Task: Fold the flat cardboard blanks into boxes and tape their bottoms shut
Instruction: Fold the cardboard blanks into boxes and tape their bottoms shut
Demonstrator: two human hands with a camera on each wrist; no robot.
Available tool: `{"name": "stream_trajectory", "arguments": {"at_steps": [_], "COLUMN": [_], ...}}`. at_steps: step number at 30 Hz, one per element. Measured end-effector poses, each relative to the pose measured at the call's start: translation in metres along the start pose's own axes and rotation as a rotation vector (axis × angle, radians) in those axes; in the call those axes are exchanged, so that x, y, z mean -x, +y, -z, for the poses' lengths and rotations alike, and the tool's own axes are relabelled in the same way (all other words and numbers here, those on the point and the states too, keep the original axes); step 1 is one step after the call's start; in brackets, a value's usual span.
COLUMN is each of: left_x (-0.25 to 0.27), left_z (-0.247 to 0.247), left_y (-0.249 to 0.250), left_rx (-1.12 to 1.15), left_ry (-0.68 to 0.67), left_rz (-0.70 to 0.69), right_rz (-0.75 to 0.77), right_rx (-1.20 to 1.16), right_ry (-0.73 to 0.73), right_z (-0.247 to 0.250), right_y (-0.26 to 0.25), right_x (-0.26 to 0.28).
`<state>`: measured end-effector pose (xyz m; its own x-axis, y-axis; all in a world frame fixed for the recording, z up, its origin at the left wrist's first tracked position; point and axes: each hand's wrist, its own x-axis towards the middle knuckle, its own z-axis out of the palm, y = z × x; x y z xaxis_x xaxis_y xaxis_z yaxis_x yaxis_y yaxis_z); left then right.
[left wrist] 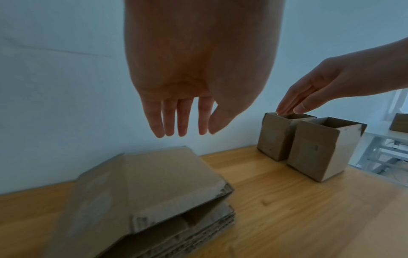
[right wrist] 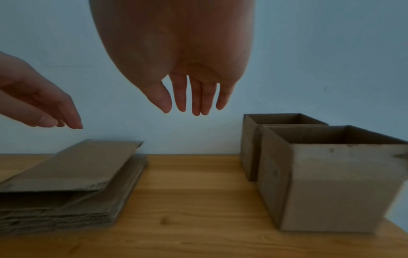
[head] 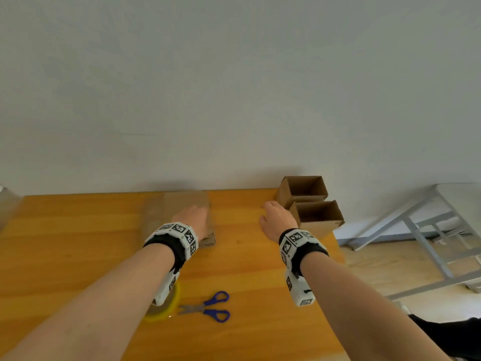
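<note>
A stack of flat cardboard blanks (head: pixel 179 204) (left wrist: pixel 154 188) (right wrist: pixel 73 176) lies at the table's far edge, its top blank askew. My left hand (head: pixel 195 217) (left wrist: pixel 183 118) hovers just above the stack, fingers straight, holding nothing. Two folded open-topped boxes (head: pixel 309 201) (left wrist: pixel 309 144) (right wrist: pixel 326 174) stand at the table's far right corner, one behind the other. My right hand (head: pixel 276 220) (right wrist: pixel 194 97) hangs in the air left of the boxes, fingers relaxed and empty. A yellow-cored tape roll (head: pixel 166 308) and blue-handled scissors (head: pixel 208 307) lie near me, the roll partly hidden by my left forearm.
The orange wooden table (head: pixel 78 243) meets a pale wall at the back. Its right edge runs close beside the boxes. A white metal-framed table (head: pixel 429 230) stands on the floor to the right. A transparent object (head: pixel 7 204) sits at the far left.
</note>
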<state>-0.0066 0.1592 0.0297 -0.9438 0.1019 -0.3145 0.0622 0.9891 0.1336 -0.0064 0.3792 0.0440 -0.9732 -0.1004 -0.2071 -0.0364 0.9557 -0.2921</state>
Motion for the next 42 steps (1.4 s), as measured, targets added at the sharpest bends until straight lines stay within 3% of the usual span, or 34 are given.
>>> {"name": "stream_trajectory", "arguments": {"at_steps": [10,17,29,35,42], "left_x": [0.023,0.02,-0.019,-0.02,-0.009], "left_z": [-0.016,-0.042,-0.07,-0.071,-0.062], "left_y": [-0.111,-0.154,-0.167,-0.172,-0.167], "left_rx": [0.111,0.499,0.844,0.944,1.086], "left_ry": [-0.054,-0.054,-0.108,-0.056,-0.101], "left_rz": [0.13,0.307,0.505,0.5,0.395], "right_rz": [0.045,-0.085,-0.269,-0.368,-0.336], "right_rx": [0.004,-0.138,-0.319,-0.457,-0.49], "right_ry": [-0.123,-0.207,-0.266,-0.242,-0.158], "right_z": [-0.05,-0.076,-0.105,-0.105,-0.094], "right_y": [-0.097,-0.126,-0.123,-0.113,-0.087], "right_x": [-0.018,-0.037,-0.077,-0.075,-0.052]}}
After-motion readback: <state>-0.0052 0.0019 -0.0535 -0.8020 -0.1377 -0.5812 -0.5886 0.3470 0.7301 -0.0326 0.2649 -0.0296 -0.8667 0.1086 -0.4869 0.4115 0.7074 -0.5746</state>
